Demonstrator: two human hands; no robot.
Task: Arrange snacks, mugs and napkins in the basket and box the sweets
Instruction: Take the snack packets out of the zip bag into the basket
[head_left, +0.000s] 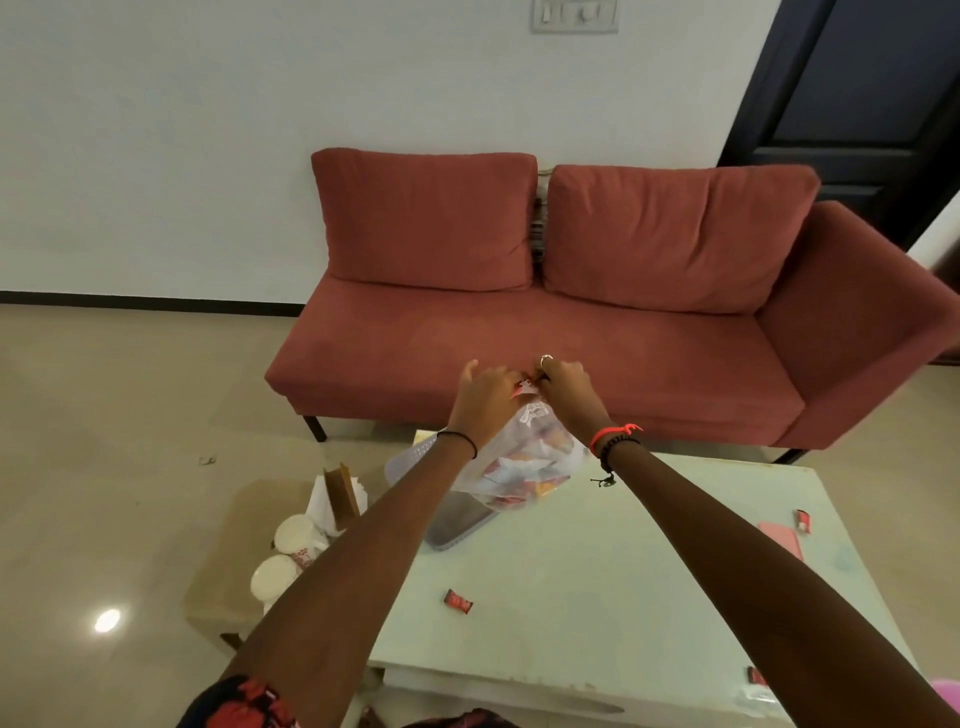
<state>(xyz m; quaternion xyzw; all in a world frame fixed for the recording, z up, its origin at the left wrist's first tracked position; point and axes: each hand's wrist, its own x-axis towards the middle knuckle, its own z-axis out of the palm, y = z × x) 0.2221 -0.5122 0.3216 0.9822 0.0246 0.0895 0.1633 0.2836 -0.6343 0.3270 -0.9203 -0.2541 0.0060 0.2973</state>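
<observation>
A clear plastic bag (524, 462) full of red, orange and white snack packets hangs above the table's far edge. My left hand (480, 397) and my right hand (569, 387) both pinch its knotted top, close together. Below the bag lies a grey plastic basket (457, 522), partly hidden by my left arm. A loose red sweet (459, 601) lies on the pale table (597, 597). Another red sweet (802, 520) sits at the right next to a pink box (782, 540). A third sweet (756, 676) lies at the near right edge.
Left of the table, a low stool (228, 571) holds two white mugs (285, 553) and white napkins (324, 501) in a brown holder. A red sofa (597, 322) stands behind the table. Something pink (948, 693) shows at the bottom right corner.
</observation>
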